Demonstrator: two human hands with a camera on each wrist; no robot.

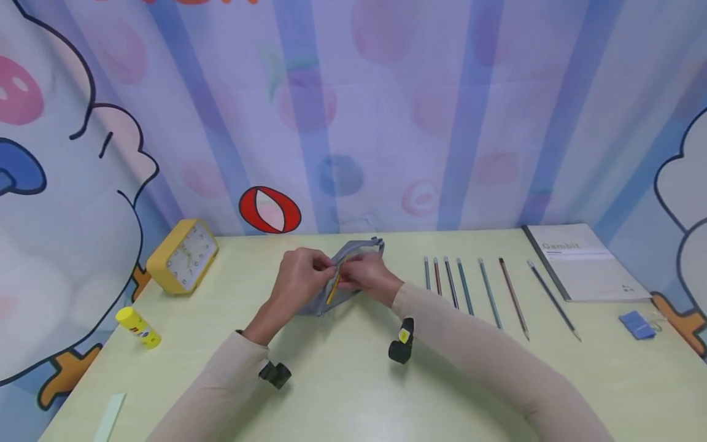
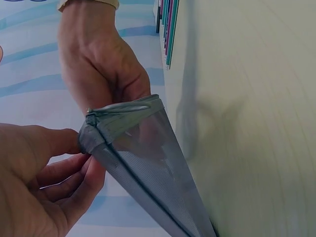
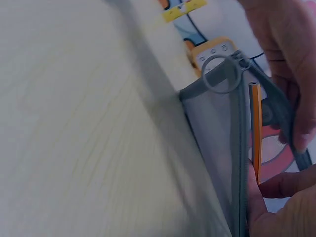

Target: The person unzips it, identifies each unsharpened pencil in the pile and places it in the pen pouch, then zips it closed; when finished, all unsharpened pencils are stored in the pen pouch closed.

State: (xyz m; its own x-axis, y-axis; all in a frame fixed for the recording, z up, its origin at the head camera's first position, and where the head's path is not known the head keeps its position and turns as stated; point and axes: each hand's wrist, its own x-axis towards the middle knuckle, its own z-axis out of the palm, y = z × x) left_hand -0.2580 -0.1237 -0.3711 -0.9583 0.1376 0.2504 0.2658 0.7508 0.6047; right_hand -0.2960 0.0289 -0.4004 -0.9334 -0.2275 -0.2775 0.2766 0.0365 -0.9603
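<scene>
A grey mesh zip pouch [image 1: 313,307] is held up off the table, its zipped mouth spread apart. At one edge of the mouth, my left hand [image 1: 298,276] pinches the fabric between thumb and fingers. My right hand [image 1: 364,273] is at the opening and pinches a yellow-orange pencil [image 3: 256,128], which lies along the zip. In the left wrist view, the right fingers show faintly through the mesh side [image 2: 153,158]. A round metal ring [image 3: 203,74] hangs at the zip's end in the right wrist view.
Right of the hands several pencils [image 1: 515,298] lie in a row, with a notebook [image 1: 588,270] and a small blue item [image 1: 637,325] beyond. On the left are a yellow clock [image 1: 182,258], a glue stick [image 1: 138,328] and a pale green strip [image 1: 110,417]. A patterned curtain [image 1: 381,123] hangs behind.
</scene>
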